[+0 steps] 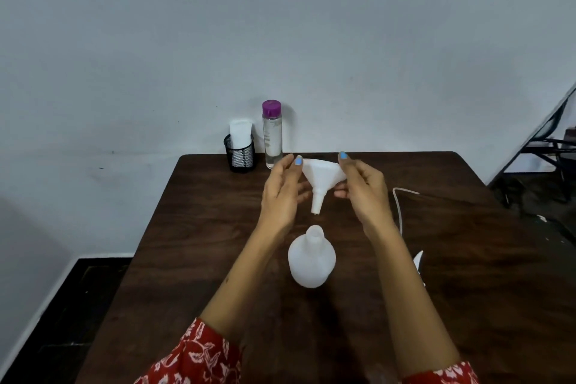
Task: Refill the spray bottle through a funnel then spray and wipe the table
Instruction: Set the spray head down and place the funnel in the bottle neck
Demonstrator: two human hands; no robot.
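A white plastic funnel (321, 179) hangs in the air, spout down, above the dark wooden table (202, 243). My left hand (282, 193) and my right hand (363, 188) each grip its rim from opposite sides. Just below the spout stands the white spray bottle (311, 259), upright, its neck open with no spray head on it. The spout tip is a short gap above the neck. A clear bottle with a purple cap (272, 134) stands at the table's far edge. The spray head with its white tube (400, 206) lies to the right, partly hidden by my right forearm.
A black mesh cup (240, 154) holding a folded white cloth (240, 131) stands left of the purple-capped bottle, against the grey wall. A dark metal chair frame (548, 140) is off the table's far right corner.
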